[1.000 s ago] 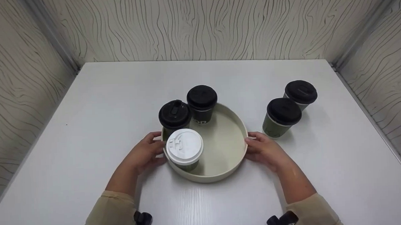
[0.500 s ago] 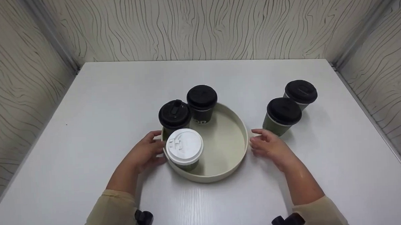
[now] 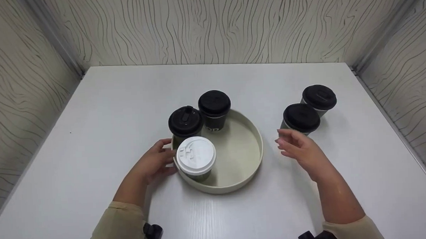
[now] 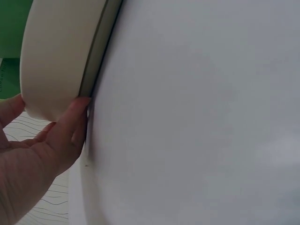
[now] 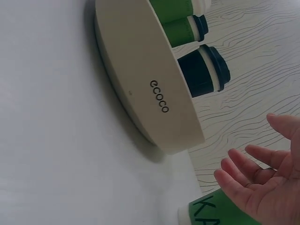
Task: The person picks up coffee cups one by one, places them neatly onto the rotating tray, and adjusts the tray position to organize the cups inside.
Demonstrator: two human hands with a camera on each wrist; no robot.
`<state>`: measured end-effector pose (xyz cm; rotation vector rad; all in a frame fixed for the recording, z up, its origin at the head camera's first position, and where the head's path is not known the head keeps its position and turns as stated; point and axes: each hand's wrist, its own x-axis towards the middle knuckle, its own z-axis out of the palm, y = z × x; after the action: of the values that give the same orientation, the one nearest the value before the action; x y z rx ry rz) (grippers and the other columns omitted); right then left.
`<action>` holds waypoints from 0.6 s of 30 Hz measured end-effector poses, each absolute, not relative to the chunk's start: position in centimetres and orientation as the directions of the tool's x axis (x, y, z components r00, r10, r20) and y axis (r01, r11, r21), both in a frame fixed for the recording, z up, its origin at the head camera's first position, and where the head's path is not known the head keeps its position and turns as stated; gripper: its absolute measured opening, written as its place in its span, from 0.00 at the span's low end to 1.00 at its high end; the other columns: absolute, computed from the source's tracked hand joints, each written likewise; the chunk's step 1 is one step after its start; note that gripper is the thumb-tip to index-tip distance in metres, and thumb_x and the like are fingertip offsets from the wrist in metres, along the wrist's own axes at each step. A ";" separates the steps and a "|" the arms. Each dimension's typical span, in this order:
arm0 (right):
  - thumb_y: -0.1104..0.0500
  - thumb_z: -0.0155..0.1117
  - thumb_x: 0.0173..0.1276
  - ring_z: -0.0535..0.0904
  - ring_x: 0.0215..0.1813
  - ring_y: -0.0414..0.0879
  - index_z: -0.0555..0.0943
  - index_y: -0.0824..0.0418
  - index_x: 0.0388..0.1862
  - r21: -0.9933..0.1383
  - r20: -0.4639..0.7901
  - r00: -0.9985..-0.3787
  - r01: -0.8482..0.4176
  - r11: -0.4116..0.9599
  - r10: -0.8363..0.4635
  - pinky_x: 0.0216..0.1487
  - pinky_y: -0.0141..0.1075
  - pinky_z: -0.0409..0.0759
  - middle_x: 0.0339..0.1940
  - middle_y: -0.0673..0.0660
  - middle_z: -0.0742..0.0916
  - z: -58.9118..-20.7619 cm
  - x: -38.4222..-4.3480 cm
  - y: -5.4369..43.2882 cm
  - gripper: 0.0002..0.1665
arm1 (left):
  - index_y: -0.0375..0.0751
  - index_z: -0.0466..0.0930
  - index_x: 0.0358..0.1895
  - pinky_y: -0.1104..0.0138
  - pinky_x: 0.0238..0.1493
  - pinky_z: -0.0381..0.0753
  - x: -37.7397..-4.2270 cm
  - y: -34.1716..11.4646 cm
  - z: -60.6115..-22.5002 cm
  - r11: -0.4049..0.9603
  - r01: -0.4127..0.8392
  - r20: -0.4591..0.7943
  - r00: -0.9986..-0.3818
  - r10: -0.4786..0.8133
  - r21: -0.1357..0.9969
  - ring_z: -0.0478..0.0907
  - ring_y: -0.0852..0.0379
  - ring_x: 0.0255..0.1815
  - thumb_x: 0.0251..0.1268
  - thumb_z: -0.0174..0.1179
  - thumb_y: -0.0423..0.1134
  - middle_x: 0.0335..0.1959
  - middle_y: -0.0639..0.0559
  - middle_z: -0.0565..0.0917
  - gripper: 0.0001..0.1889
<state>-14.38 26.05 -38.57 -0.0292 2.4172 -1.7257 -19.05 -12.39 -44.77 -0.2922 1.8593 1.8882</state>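
Note:
A round cream tray (image 3: 236,150) lies on the white table with three lidded coffee cups standing in its left part. One is a white-lidded cup (image 3: 196,156) at the front, another a black-lidded cup (image 3: 185,122) behind it, and the third a dark cup (image 3: 215,108) at the back. My left hand (image 3: 153,163) holds the tray's left wall; in the left wrist view its fingertips meet the wall (image 4: 61,56) at both edges. Apart from the tray, my right hand (image 3: 302,149) hovers in front of a green cup (image 3: 302,118), fingers loosely bent and holding nothing.
Another black-lidded cup (image 3: 320,98) stands just behind the green one, right of the tray. Wood-patterned panels (image 3: 209,26) enclose the table (image 3: 132,90) at the back and both sides.
My right hand has let go of the tray's right side and moved right, to the front of the green cup. The left hand, the tray and the cups have stayed in place.

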 end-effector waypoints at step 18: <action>0.71 0.57 0.63 0.79 0.43 0.44 0.71 0.72 0.55 -0.965 0.263 -0.957 -0.261 0.036 0.121 0.47 0.28 0.77 0.40 0.58 0.80 -34.7 -13.9 29.5 0.20 | 0.52 0.63 0.62 0.59 0.42 0.80 -18.9 -12.4 -44.6 0.056 -0.462 -0.464 -0.868 0.175 0.885 0.77 0.51 0.48 0.60 0.56 0.37 0.55 0.42 0.70 0.25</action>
<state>-13.95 29.54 -34.67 -0.1704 2.4378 -2.3903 -18.89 -12.37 -44.62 -0.2867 1.8874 1.8639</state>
